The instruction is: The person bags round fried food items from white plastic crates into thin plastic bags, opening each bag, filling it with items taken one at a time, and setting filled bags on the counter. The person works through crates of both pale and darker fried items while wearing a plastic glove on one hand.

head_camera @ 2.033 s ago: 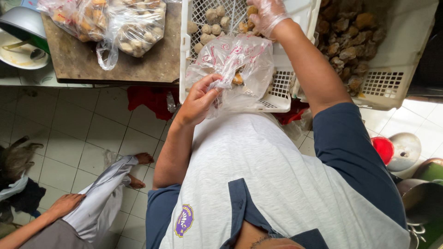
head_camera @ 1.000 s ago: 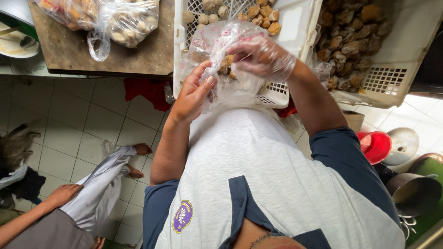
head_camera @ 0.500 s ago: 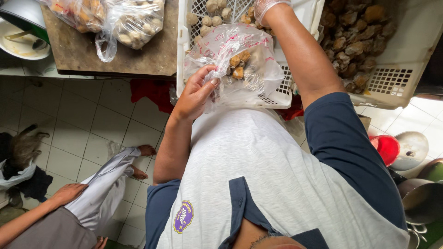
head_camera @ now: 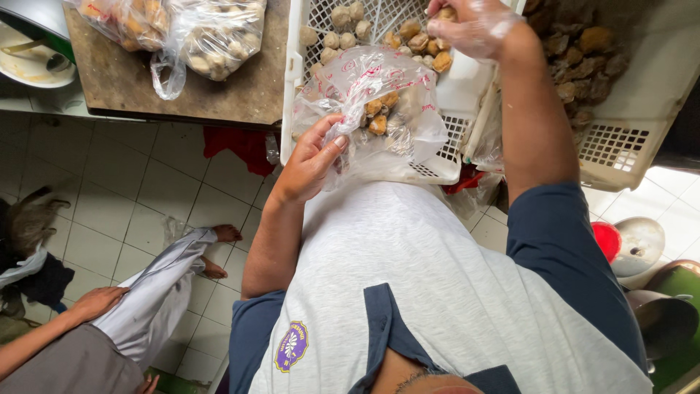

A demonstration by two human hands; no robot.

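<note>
Here the left hand pinches the thin clear plastic bag open over the white plastic crate, while the gloved right hand pinches brown round food balls; a loose grip could spill them

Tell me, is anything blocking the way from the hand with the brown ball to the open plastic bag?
Nothing visible blocks it. The right hand, in a clear glove, pinches a brown ball above the white crate. The left hand holds the plastic bag just below, only open air between.

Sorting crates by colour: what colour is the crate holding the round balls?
White, a lattice-sided plastic crate; the head view shows it.
</note>
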